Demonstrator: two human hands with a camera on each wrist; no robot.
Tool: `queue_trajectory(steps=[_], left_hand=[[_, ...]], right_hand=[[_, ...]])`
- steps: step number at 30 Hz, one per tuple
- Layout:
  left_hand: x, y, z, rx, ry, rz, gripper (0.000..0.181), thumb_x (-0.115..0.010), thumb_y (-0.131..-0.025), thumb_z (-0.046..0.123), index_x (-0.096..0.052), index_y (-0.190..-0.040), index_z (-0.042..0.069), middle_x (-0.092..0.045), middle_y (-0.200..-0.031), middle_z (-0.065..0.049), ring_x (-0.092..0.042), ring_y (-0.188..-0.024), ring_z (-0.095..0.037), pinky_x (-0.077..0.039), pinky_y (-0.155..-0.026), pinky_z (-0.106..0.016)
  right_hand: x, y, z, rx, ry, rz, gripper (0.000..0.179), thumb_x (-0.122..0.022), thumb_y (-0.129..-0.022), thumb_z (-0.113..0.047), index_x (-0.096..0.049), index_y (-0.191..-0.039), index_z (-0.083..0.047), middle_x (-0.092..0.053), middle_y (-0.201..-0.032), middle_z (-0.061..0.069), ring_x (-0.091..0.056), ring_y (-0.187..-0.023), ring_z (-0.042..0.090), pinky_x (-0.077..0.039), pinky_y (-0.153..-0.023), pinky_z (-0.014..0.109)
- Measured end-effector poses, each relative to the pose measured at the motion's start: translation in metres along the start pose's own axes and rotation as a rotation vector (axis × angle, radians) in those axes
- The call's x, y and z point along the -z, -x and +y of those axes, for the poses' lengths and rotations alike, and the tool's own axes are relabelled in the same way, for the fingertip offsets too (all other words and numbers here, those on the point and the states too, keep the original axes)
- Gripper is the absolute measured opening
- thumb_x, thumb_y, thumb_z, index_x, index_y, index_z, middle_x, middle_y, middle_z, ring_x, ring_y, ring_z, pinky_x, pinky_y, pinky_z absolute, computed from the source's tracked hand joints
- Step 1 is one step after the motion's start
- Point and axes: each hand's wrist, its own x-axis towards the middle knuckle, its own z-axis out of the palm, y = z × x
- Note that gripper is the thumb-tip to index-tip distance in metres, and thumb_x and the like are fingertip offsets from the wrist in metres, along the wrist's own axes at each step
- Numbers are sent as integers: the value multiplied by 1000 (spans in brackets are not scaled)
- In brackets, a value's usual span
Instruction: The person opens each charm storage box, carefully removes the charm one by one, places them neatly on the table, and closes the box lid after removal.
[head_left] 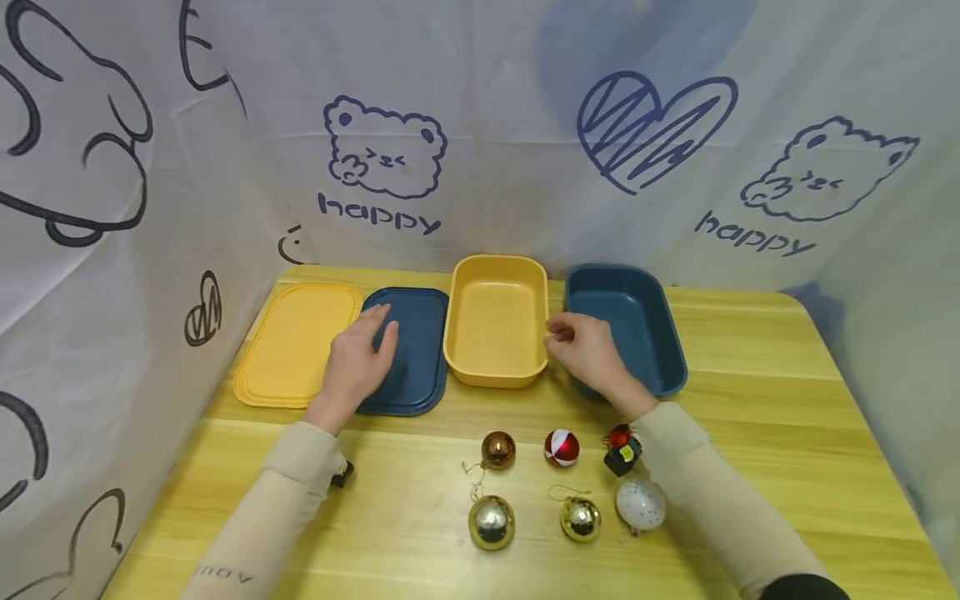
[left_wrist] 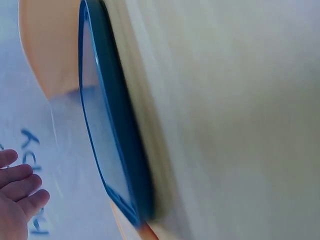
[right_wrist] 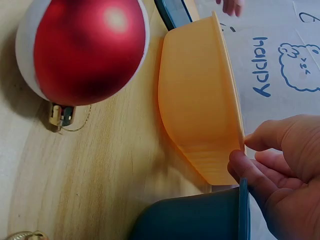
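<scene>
My right hand (head_left: 585,348) is at the right wall of the yellow plastic box (head_left: 498,325), its fingertips pinching the rim. The right wrist view shows fingers (right_wrist: 248,167) on either side of that edge. Just right of it stands the dark blue box (head_left: 637,325), partly hidden under the hand. My left hand (head_left: 358,358) hovers over the dark blue lid (head_left: 412,367) with fingers extended and nothing held. Left of that lies the yellow lid (head_left: 292,350). Both boxes look empty inside.
Several Christmas baubles lie nearer me: a copper one (head_left: 498,450), a red-and-white one (head_left: 562,448), two gold ones, including one (head_left: 492,522) at the left, a white speckled one (head_left: 641,504) and a red one (head_left: 619,436) by the right sleeve. Printed cloth (head_left: 495,200) stands behind.
</scene>
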Motion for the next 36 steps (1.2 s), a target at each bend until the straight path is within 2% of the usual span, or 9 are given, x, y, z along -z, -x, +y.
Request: queue_trajectory(steps=[4, 7, 11, 18, 22, 26, 30, 34, 36], left_hand=[[13, 8, -19, 38, -12, 77, 39, -62, -105, 17, -68, -134, -9, -70, -130, -30, -72, -112, -48, -57, -97, -61], [25, 15, -36, 106, -25, 109, 37, -63, -104, 16, -69, -131, -9, -71, -127, -32, -71, -112, -50, -57, -97, -62], [43, 25, -62, 210, -51, 153, 36, -61, -103, 14, -71, -128, -10, -72, -121, -33, -72, -100, -53, -57, -91, -65], [72, 45, -101, 306, -147, 225, 32, -60, -100, 10, -74, -117, -14, -74, -104, -35, -69, -93, -59, -55, -81, -68], [87, 53, -112, 388, -204, 184, 33, -58, -100, 9, -73, -118, -14, -73, -105, -37, -66, -95, -62, -52, -85, -68], [98, 56, -118, 469, -241, 93, 33, -53, -101, 9, -73, -115, -13, -69, -108, -41, -62, -101, -65, -49, -91, -70], [107, 57, -124, 519, -261, -4, 29, -52, -101, 9, -68, -84, -8, -68, -89, -39, -63, -87, -62, -49, -82, -68], [113, 57, -128, 527, -283, -80, 34, -52, -98, 5, -54, -64, -1, -60, -69, -29, -57, -67, -47, -49, -67, -59], [114, 57, -128, 529, -289, -105, 35, -51, -97, 3, -52, -62, -1, -56, -64, -24, -52, -62, -41, -46, -62, -52]], right_hand=[[2, 1, -1, -4, 18, -5, 27, -73, -95, -9, -76, -118, 4, -78, -110, 21, -76, -99, 34, -62, -89, 49], [2, 1, 0, 8, 47, -3, 25, -74, -95, -9, -77, -116, 4, -78, -109, 21, -75, -98, 34, -62, -88, 49], [1, 3, 1, 44, 70, 15, 22, -73, -94, -7, -78, -112, 5, -77, -107, 22, -75, -96, 35, -61, -87, 49], [-2, 3, 2, 81, 74, 25, 19, -74, -94, -7, -80, -108, 4, -77, -108, 21, -74, -97, 34, -61, -87, 49], [-1, 3, 2, 87, 79, 26, 20, -73, -94, -8, -80, -108, 4, -77, -109, 21, -74, -97, 34, -61, -87, 48], [-1, 3, 2, 93, 78, 34, 20, -74, -94, -8, -80, -108, 5, -78, -107, 21, -74, -96, 34, -61, -87, 49], [-2, 3, 2, 102, 77, 39, 19, -73, -93, -7, -80, -107, 5, -78, -106, 20, -75, -95, 34, -61, -86, 49], [-3, 3, 3, 104, 75, 40, 19, -73, -93, -7, -80, -107, 4, -78, -106, 20, -75, -95, 34, -61, -86, 48], [-3, 3, 4, 101, 74, 39, 19, -73, -94, -8, -80, -107, 4, -78, -106, 20, -75, -95, 33, -62, -86, 48]])
